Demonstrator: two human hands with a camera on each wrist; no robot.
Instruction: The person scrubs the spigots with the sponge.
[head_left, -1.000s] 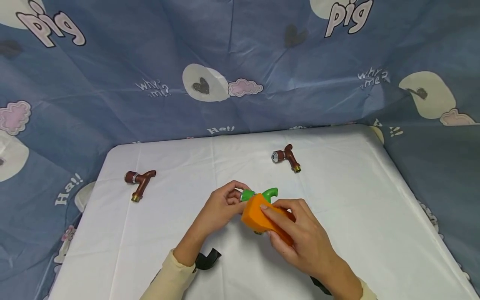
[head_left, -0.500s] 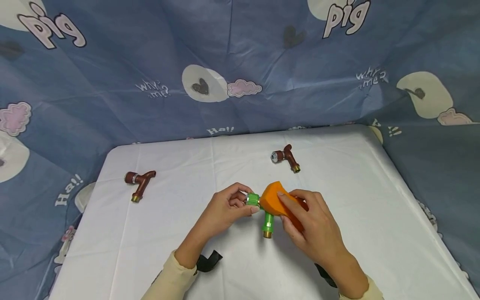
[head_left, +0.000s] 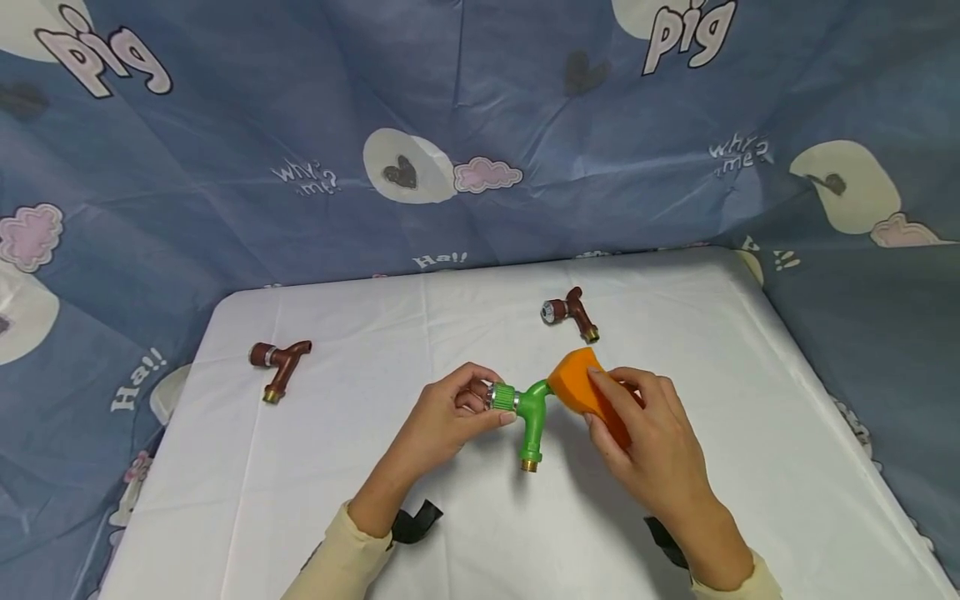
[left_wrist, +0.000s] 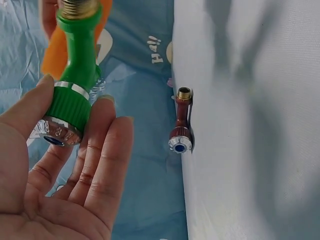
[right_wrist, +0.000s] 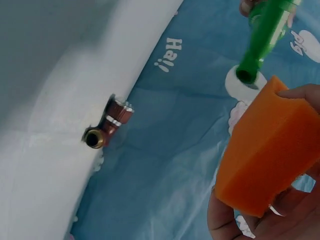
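Note:
My left hand (head_left: 444,419) pinches a green faucet (head_left: 534,417) by its ribbed knob, thumb on one side and fingers on the other. The faucet is held above the table, its brass threaded end pointing toward me and its spout to the right. In my right hand (head_left: 652,442) is an orange sponge (head_left: 579,382), gripped between thumb and fingers close to the spout tip. The right wrist view shows a gap between the sponge (right_wrist: 270,150) and the open spout end of the faucet (right_wrist: 260,50). The left wrist view has the knob (left_wrist: 70,106) between thumb and fingers.
Two brown faucets lie on the white-covered table (head_left: 360,333): one brown faucet (head_left: 281,367) at the left, another brown faucet (head_left: 573,313) at the back, just behind the sponge. A blue printed cloth (head_left: 315,125) hangs behind the table.
The sponge has moved right, from in front of the green faucet's body, across it, to the spout tip, uncovering the body. The left hand keeps its hold on the knob, nearly still.

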